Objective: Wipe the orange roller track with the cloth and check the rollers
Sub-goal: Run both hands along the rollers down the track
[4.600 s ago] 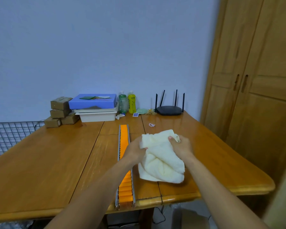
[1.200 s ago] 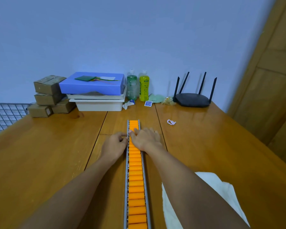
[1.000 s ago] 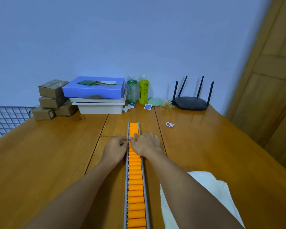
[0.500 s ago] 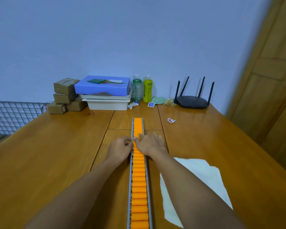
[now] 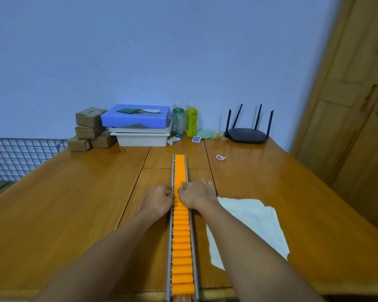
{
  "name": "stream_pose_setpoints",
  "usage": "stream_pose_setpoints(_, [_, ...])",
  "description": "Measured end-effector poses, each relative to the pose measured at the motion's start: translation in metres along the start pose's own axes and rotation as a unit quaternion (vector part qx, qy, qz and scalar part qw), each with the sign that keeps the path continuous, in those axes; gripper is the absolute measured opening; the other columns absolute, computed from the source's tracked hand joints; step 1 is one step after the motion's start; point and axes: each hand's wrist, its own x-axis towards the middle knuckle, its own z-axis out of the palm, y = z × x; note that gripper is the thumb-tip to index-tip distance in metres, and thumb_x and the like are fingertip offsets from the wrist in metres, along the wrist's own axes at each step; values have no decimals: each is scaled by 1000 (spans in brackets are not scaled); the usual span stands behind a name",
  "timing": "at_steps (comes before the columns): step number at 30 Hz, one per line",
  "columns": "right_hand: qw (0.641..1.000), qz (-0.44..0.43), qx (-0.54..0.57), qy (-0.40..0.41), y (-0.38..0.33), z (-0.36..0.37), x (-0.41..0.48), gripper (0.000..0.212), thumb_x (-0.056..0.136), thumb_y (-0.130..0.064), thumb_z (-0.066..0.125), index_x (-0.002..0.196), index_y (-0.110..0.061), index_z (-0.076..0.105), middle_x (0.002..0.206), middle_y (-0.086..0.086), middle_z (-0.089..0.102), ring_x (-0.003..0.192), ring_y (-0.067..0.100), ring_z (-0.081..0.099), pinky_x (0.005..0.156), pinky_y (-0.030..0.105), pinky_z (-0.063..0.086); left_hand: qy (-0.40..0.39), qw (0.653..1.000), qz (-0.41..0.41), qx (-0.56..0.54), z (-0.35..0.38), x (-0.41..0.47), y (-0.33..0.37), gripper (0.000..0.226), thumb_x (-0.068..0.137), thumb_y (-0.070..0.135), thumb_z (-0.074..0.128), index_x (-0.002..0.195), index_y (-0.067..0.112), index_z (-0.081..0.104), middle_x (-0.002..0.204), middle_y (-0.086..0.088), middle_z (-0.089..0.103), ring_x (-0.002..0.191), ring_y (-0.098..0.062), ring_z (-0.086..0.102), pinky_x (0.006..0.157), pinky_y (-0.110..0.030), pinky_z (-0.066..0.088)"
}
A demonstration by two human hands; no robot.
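Note:
The orange roller track (image 5: 181, 240) runs straight away from me down the middle of the wooden table (image 5: 52, 214), its rollers set in a grey metal frame. My right hand (image 5: 198, 192) lies palm down across the rollers a little beyond the track's middle, fingers spread. My left hand (image 5: 159, 198) rests against the track's left rail, fingers curled, thumb touching the frame. The pale cream cloth (image 5: 251, 227) lies loose on the table right of the track, partly hidden by my right forearm. Neither hand holds it.
Along the back wall stand cardboard boxes (image 5: 90, 128), a blue box on white trays (image 5: 138, 123), two bottles (image 5: 184, 120) and a black router (image 5: 248, 134). A small white loop (image 5: 220, 158) lies right of the track's far end. Wooden wardrobe (image 5: 354, 105) at right, wire grid (image 5: 15, 158) at left.
The cloth, held in both hands 4.6 s ago, now lies on the table. Over the last second both hands have slid back along the track toward me.

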Motion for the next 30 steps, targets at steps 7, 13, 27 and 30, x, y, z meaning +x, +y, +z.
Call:
stream_pose_setpoints(7, [1000, 5, -8, 2, 0, 2, -23, 54, 103, -47, 22, 138, -25, 57, 129, 9, 62, 123, 29, 44, 98, 44, 31, -4, 1000, 8, -1, -2, -20, 1, 37, 104, 25, 55, 139, 16, 57, 98, 3, 66, 81, -8, 63, 66, -24, 49])
stream_pose_setpoints(13, [1000, 0, -17, 9, -1, 1, -47, 52, 103, -47, 22, 124, -23, 63, 124, 8, 64, 121, 28, 45, 99, 45, 31, -5, 1000, 4, -1, -6, -40, 3, 37, 103, 27, 57, 137, 15, 58, 109, -4, 70, 89, -13, 66, 74, -27, 54])
stream_pose_setpoints(27, [999, -6, -28, 31, -3, 2, -99, 49, 103, -47, 25, 114, -21, 64, 118, 7, 66, 123, 29, 44, 100, 46, 29, 2, 1000, 3, 14, -16, -93, 10, 33, 102, 28, 58, 131, 14, 63, 98, -2, 71, 77, -10, 64, 59, -25, 46])
stream_pose_setpoints(30, [999, -2, -31, 31, -4, 3, -111, 49, 104, -47, 25, 119, -21, 64, 124, 8, 64, 126, 29, 43, 101, 46, 29, -4, 1000, 0, 6, -18, -104, 11, 33, 101, 29, 59, 131, 15, 63, 96, -2, 72, 79, -13, 66, 67, -31, 55])
